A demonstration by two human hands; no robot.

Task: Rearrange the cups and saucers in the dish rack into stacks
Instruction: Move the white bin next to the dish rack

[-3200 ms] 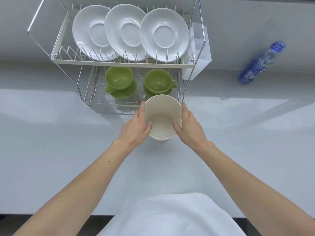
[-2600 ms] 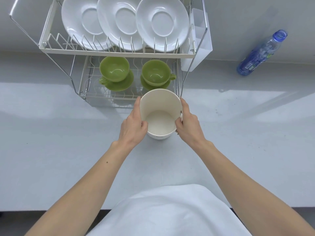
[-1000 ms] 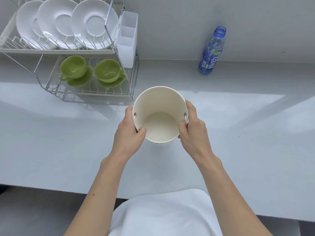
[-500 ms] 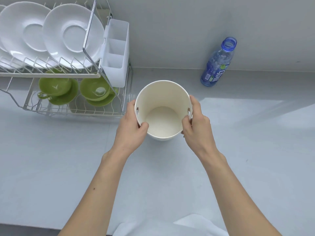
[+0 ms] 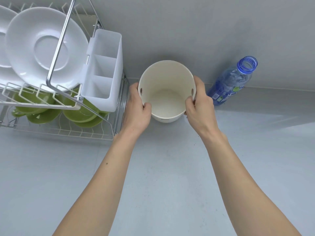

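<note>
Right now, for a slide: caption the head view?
Left hand and right hand grip a bucket between rack and bottle.

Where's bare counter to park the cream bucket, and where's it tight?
Free: counter in front of the dish rack; the strip in front of the cream bucket; the wide stretch right of the right hand, in front of the bottle. Tight: the gaps from bucket to cutlery caddy and bottle.

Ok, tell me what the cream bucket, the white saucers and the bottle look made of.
Cream bucket: likely matte plastic, thin wall, punched handle holes. White saucers: probably glazed ceramic by the glossy highlights. Bottle: clear blue-tinted plastic, see-through with a printed label.
</note>
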